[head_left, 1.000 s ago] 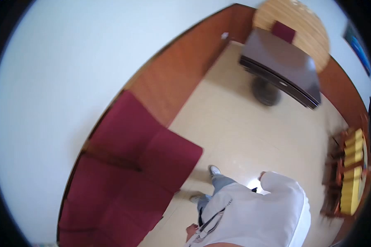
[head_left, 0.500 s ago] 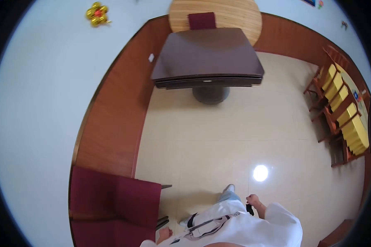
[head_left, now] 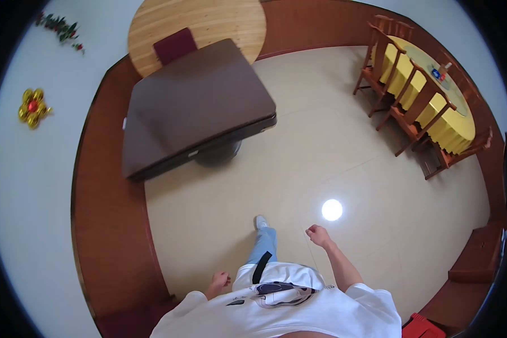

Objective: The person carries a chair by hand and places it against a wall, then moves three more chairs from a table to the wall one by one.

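Observation:
My right hand [head_left: 318, 234] hangs over the tiled floor, right of my stepping leg, its fingers curled; nothing shows in it. Lower down at the left, my left hand [head_left: 221, 278] is beside my white shirt [head_left: 265, 315], with its fingers curled in and no object visible in them. Neither hand touches any furniture. Between the hands a black strap [head_left: 261, 268] hangs over light blue trousers [head_left: 263, 245], and a white shoe [head_left: 261, 222] is on the floor.
A dark brown square table [head_left: 203, 101] stands ahead at the left, before a round wooden tabletop [head_left: 225, 22]. At the right, wooden chairs [head_left: 419, 101] surround a yellow-clothed table [head_left: 456, 127]. A red object [head_left: 421, 328] lies at the lower right, near brown furniture [head_left: 462, 293].
The view has turned right and moved forward, so the dark table looks nearer and further left. My right hand has swung forward. The maroon chairs at lower left have mostly left view.

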Motion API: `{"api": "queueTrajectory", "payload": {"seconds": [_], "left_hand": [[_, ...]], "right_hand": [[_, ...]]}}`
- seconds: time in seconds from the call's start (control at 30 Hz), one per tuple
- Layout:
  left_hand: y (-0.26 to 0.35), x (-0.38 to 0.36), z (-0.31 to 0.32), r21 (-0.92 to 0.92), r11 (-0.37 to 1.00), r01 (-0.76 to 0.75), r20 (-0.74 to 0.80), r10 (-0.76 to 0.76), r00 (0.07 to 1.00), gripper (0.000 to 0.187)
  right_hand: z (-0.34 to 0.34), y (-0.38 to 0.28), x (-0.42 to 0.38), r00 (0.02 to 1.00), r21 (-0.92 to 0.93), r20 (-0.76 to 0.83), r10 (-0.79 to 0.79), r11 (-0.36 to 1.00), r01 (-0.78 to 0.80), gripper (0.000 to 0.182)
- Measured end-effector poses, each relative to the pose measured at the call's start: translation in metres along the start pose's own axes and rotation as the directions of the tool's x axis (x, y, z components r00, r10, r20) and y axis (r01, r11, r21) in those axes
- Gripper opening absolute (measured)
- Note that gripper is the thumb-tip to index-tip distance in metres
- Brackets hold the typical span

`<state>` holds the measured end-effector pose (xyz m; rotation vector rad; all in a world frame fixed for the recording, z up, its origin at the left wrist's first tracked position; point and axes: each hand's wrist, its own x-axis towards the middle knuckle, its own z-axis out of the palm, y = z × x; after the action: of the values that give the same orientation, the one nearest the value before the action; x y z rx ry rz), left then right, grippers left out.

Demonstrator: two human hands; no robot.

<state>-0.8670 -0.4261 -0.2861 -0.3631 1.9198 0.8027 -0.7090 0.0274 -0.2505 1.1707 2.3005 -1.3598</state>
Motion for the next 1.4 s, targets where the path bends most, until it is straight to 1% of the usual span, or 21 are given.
{"api": "queueTrajectory", "payload": {"seconds": [0.1, 0.17, 0.2, 0.27, 0.33, 0.37, 0.43, 0.5, 0.57, 0.7, 0.8, 0.9, 0.97, 1.0, 1.07, 1.13, 1.17, 1.2, 1.3, 1.33, 1.4], "left_hand": [[0.052, 0.055, -0.019, -0.038, 0.998, 0.057, 0.034, -0.056, 0.998, 0.018], [0.111, 0.062, -0.023, 0.443, 0.896, -0.031, -0.077, 0.072, 0.994, 0.023], [0.141, 0.072, -0.02, 0.436, 0.899, -0.047, -0.051, 0.077, 0.996, 0.023], [0.196, 0.11, -0.023, 0.773, 0.529, -0.35, 0.148, 0.387, 0.91, 0.027], [0.292, 0.099, -0.01, 0.769, 0.49, -0.409, 0.219, 0.399, 0.89, 0.03], [0.33, 0.101, 0.003, 0.753, 0.49, -0.439, 0.212, 0.451, 0.867, 0.029], [0.404, 0.102, 0.029, 0.734, 0.444, -0.514, 0.262, 0.512, 0.818, 0.028], [0.473, 0.11, 0.061, 0.728, 0.39, -0.564, 0.329, 0.523, 0.786, 0.028], [0.53, 0.124, 0.1, 0.699, 0.209, -0.684, 0.523, 0.504, 0.687, 0.027], [0.637, 0.138, 0.181, 0.633, 0.12, -0.765, 0.627, 0.499, 0.598, 0.026], [0.709, 0.156, 0.226, 0.586, 0.239, -0.774, 0.596, 0.519, 0.612, 0.026], [0.757, 0.19, 0.239, 0.615, 0.399, -0.679, 0.448, 0.532, 0.719, 0.023], [0.769, 0.235, 0.235, 0.604, 0.542, -0.584, 0.186, 0.617, 0.765, 0.023], [0.777, 0.257, 0.227, 0.57, 0.641, -0.514, 0.097, 0.569, 0.817, 0.022], [0.787, 0.265, 0.234, 0.508, 0.742, -0.437, 0.005, 0.505, 0.863, 0.023], [0.79, 0.251, 0.242, 0.464, 0.754, -0.465, -0.352, 0.639, 0.685, 0.031], [0.794, 0.254, 0.242, 0.444, 0.828, -0.342, -0.331, 0.506, 0.796, 0.034], [0.798, 0.257, 0.243, 0.426, 0.88, -0.21, -0.307, 0.359, 0.881, 0.037], [0.779, 0.291, 0.247, 0.495, 0.842, -0.215, -0.243, 0.372, 0.896, 0.035], [0.767, 0.318, 0.246, 0.514, 0.801, -0.308, -0.172, 0.448, 0.878, 0.03], [0.776, 0.335, 0.241, 0.441, 0.869, -0.224, -0.062, 0.279, 0.958, 0.035]], "right_hand": [[-0.017, 0.02, 0.043, 0.989, 0.013, -0.149, 0.009, 1.0, -0.007, 0.028], [-0.025, 0.059, 0.057, 0.963, 0.054, -0.211, 0.169, 0.985, -0.161, 0.025], [-0.029, 0.074, 0.052, 0.936, 0.115, -0.183, 0.301, 0.952, -0.283, 0.024], [-0.036, 0.095, 0.038, 0.844, 0.238, -0.067, 0.532, 0.83, -0.504, 0.023], [-0.032, 0.118, 0.026, 0.765, 0.363, 0.038, 0.644, 0.704, -0.611, 0.02], [-0.048, 0.079, 0.007, 0.766, 0.198, -0.041, 0.641, 0.757, -0.623, 0.031], [-0.067, 0.025, -0.005, 0.708, 0.247, 0.0, 0.706, 0.686, -0.684, 0.031], [0.002, 0.137, 0.024, 0.73, 0.253, 0.026, 0.683, 0.702, -0.666, 0.03], [-0.005, 0.126, 0.037, 0.714, 0.271, 0.051, 0.698, 0.679, -0.682, 0.03], [-0.054, 0.114, 0.108, 0.738, 0.298, 0.059, 0.673, 0.693, -0.656, 0.029], [-0.114, 0.12, 0.176, 0.787, 0.302, 0.036, 0.616, 0.744, -0.596, 0.028], [-0.206, 0.121, 0.244, 0.861, 0.311, -0.017, 0.508, 0.821, -0.478, 0.028], [-0.272, 0.119, 0.307, 0.886, 0.345, -0.067, 0.459, 0.844, -0.411, 0.026], [-0.288, 0.131, 0.359, 0.781, 0.591, -0.081, 0.619, 0.661, -0.463, 0.025], [-0.359, 0.122, 0.441, 0.874, 0.345, -0.103, 0.474, 0.841, -0.416, 0.022], [-0.406, 0.129, 0.524, 0.938, 0.109, -0.233, 0.258, 0.965, -0.238, 0.024], [-0.428, 0.113, 0.562, 0.942, 0.043, -0.295, 0.158, 0.988, -0.152, 0.024], [-0.45, 0.087, 0.591, 0.935, 0.111, -0.306, 0.18, 0.982, -0.153, 0.024], [-0.504, 0.003, 0.648, 0.948, 0.21, -0.259, 0.185, 0.969, -0.132, 0.025], [-0.506, -0.004, 0.672, 0.952, 0.147, -0.279, 0.124, 0.985, -0.085, 0.026], [-0.509, -0.009, 0.709, 0.961, 0.047, -0.273, 0.043, 0.998, -0.031, 0.027]]}}
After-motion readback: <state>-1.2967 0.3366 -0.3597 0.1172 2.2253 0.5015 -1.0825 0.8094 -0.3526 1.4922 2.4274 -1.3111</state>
